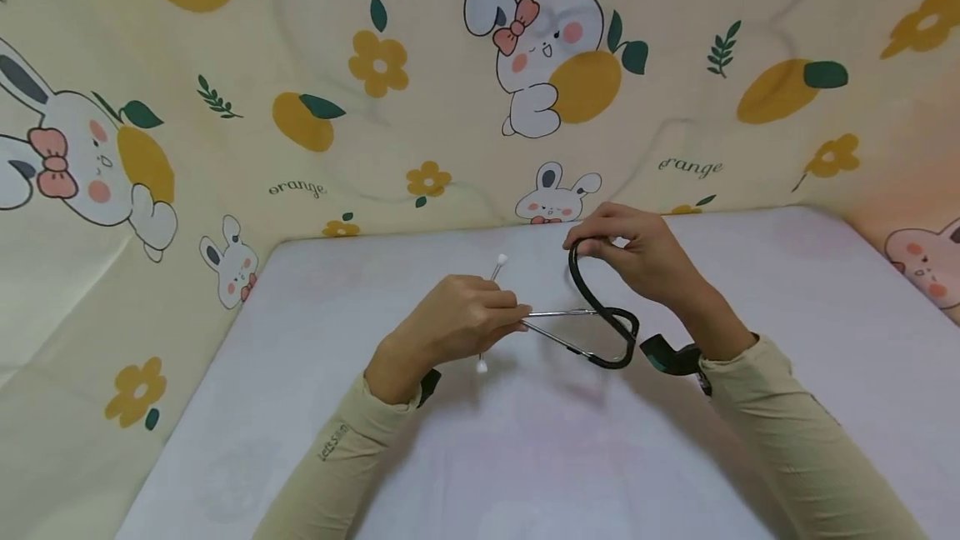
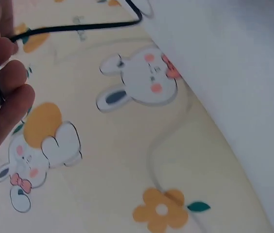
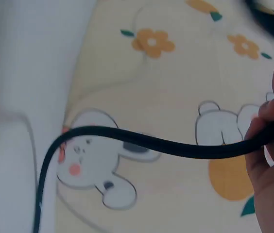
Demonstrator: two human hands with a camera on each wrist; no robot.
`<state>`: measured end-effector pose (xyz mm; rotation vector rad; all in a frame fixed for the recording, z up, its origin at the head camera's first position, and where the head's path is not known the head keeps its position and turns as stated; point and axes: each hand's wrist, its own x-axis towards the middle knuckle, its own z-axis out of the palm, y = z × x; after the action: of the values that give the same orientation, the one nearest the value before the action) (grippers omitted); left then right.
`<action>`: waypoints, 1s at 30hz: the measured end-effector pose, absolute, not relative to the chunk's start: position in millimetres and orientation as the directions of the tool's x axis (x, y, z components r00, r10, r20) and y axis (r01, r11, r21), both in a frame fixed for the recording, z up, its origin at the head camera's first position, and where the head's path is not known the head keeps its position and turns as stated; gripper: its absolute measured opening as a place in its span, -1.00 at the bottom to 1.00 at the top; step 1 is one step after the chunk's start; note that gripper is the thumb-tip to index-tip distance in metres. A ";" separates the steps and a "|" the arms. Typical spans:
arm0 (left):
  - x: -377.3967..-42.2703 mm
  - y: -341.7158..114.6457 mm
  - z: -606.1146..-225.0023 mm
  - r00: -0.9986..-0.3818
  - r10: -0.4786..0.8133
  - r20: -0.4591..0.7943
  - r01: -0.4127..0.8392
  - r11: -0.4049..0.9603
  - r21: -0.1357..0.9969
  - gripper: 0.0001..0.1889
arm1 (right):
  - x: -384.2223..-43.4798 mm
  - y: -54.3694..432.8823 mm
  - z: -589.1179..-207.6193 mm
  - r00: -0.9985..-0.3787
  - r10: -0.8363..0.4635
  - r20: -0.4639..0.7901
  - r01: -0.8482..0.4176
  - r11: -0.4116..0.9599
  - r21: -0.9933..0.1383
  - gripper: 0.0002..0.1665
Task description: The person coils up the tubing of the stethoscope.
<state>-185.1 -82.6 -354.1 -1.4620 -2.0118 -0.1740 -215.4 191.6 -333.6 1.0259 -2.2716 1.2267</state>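
Stethoscope (image 1: 602,309) is extending toward three o'clock from the gripping left hand (image 1: 468,317); the right hand (image 1: 637,255) is pinching, partly hiding its hose (image 3: 176,147).

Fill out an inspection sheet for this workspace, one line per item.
Surface: pale table, soft shadows across it.
Job's things: stethoscope, held up over the table; both white ear tips show, chestpiece cannot be made out.
Clutter: nothing seen.
Hands: left hand grips the metal ear tubes; right hand holds the black tubing.
Cables: nothing seen.
Surroundings: pale yellow backdrop printed with rabbits, flowers and oranges.
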 end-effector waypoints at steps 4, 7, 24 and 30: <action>-180.5 -77.6 -349.4 -0.139 0.802 0.581 0.913 0.331 -0.239 -0.88 | -216.1 188.5 -332.5 -0.687 -0.439 0.579 -0.721 0.317 -0.616 -0.86; -179.2 -76.9 -347.2 -0.104 0.786 0.610 0.914 0.317 -0.252 -0.89 | -216.4 186.7 -330.8 -0.694 -0.439 0.570 -0.713 0.306 -0.631 -0.85; -184.3 -75.4 -350.5 -0.063 0.617 0.785 0.935 0.312 -0.170 -0.86 | -196.7 147.6 -336.1 -0.793 -0.505 0.340 -0.535 0.310 -0.786 -0.71; -181.7 -76.2 -347.2 -0.088 0.587 0.805 0.900 0.394 -0.188 -0.83 | -189.2 136.4 -348.1 -0.825 -0.530 0.195 -0.395 0.294 -0.870 -0.60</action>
<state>-181.7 -76.2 -347.2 -1.2967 -1.7835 -0.4526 -189.2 136.4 -348.1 0.9464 -2.6289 1.7021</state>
